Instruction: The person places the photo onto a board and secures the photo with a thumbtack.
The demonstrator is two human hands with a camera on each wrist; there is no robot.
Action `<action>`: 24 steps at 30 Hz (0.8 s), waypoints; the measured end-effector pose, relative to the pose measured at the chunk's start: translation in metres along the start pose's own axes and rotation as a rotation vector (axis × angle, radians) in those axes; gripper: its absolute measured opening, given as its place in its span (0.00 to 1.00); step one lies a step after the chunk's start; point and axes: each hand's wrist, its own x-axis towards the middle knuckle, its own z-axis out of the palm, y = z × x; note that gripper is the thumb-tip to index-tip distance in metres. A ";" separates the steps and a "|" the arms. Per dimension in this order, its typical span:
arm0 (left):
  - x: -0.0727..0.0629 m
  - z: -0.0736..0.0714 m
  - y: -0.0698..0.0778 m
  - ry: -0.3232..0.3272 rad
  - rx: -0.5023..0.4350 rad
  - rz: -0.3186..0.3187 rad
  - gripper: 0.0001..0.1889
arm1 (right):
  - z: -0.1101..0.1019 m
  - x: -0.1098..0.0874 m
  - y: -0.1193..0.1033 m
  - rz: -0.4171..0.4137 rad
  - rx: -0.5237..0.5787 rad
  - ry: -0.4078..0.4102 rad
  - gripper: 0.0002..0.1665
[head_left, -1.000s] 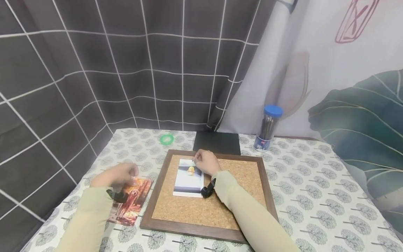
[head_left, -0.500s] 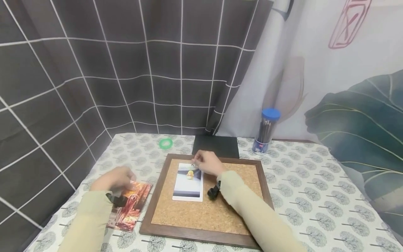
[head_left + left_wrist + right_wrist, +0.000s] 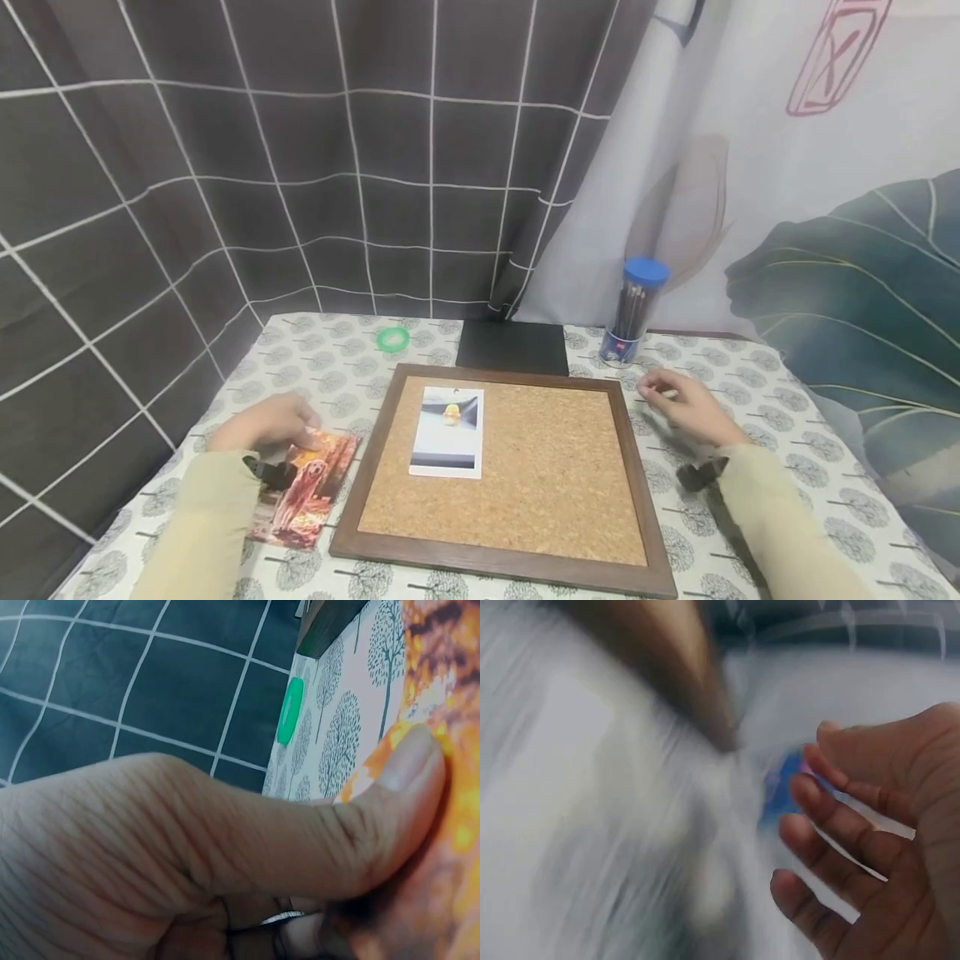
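With its thumb on the face of a glossy photo of a dog in orange leaves (image 3: 306,498), my left hand (image 3: 272,419) pinches the photo's upper left part, left of the board. In the left wrist view the thumb lies over the orange print (image 3: 450,795), the other fingers partly hidden below. On the wood-framed cork board (image 3: 555,475) lies a white-bordered photo with a yellow figure (image 3: 446,446). A small dark spot, perhaps a pin, shows at its top edge. Right of the frame hovers my right hand (image 3: 692,410), fingers loosely bent and holding nothing (image 3: 855,832).
Behind the board lies a flat black object (image 3: 513,348). A green ring, like a roll of tape (image 3: 393,338), sits at the back left. A clear tub of pencils with a blue lid (image 3: 633,312) stands at the back right. Tree-patterned cloth (image 3: 795,467) covers the table.
My right hand has left the top of the white-bordered photo and moved right, past the frame. My left hand has settled onto the dog photo's edge.
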 end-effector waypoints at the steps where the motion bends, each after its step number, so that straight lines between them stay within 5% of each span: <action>1: -0.001 -0.001 -0.002 0.003 0.006 0.007 0.13 | -0.002 -0.008 0.010 0.037 -0.001 -0.001 0.19; 5: -0.004 0.000 -0.014 -0.001 -0.041 0.009 0.18 | 0.002 -0.027 0.035 0.094 0.020 0.008 0.23; 9: -0.002 0.003 -0.016 -0.021 -0.100 0.027 0.14 | 0.008 -0.030 0.048 0.025 0.000 0.051 0.22; 18: 0.001 0.004 -0.015 -0.098 -0.201 0.050 0.11 | 0.013 -0.026 0.052 -0.126 -0.064 0.081 0.16; 24: 0.003 0.005 -0.016 -0.108 -0.235 0.046 0.10 | 0.014 -0.025 0.053 -0.115 -0.051 0.092 0.12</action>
